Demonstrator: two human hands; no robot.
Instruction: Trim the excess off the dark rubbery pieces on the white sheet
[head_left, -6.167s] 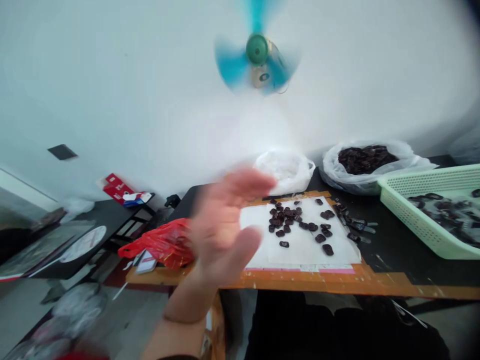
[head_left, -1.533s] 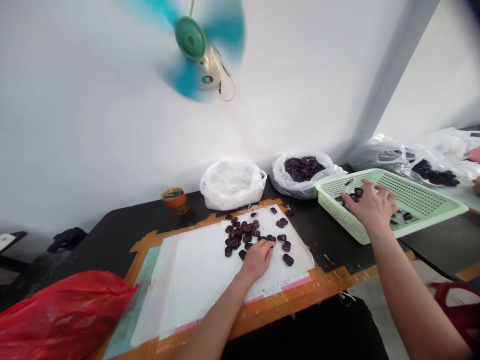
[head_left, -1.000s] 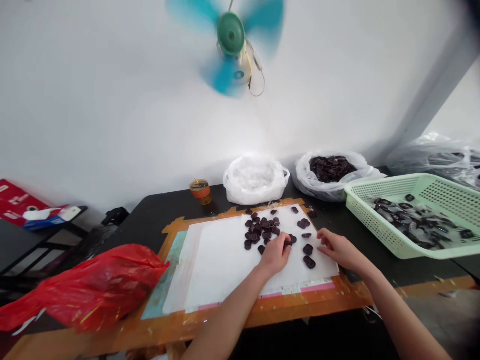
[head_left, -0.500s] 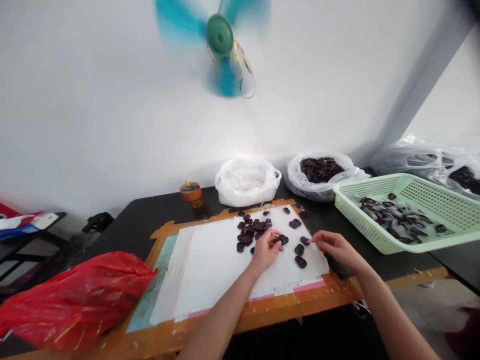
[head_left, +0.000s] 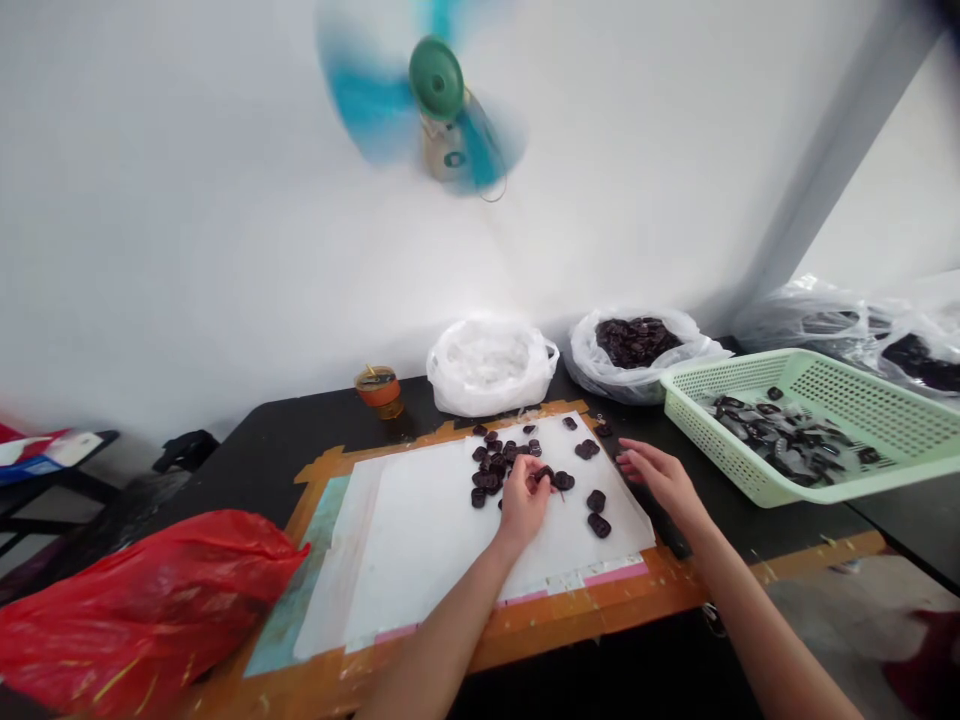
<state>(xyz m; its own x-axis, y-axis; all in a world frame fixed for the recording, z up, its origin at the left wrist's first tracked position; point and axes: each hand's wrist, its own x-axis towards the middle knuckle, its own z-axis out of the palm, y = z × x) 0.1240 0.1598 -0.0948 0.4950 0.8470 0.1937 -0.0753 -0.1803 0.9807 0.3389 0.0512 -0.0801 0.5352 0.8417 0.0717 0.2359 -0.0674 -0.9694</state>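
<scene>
My left hand [head_left: 523, 503] is over the white paper [head_left: 420, 540], its thumb and fingers pinched on a small dark oval plastic piece [head_left: 544, 472]. Right beside its fingertips lies another dark piece [head_left: 564, 481]. A cluster of similar dark pieces [head_left: 491, 470] spreads behind and left of this hand. My right hand [head_left: 658, 478] hovers by the paper's right edge, fingers apart, with nothing visible in them. Between the hands and nearer to me, two dark pieces [head_left: 598, 512] lie on the paper. Farther back is a small overlapping group [head_left: 587, 448].
A green basket [head_left: 787, 490] with black and clear pieces stands at right. Behind the paper are a white bag [head_left: 491, 390], a bag of dark pieces [head_left: 637, 345] and an orange-banded cup [head_left: 379, 390]. A red bag [head_left: 150, 610] lies left; a fan [head_left: 436, 80] spins on the wall.
The dark piece beside my right fingertips is gone from the paper's right side. My right hand has shifted slightly up. My left hand stays nearly in place, a dark piece in its pinch.
</scene>
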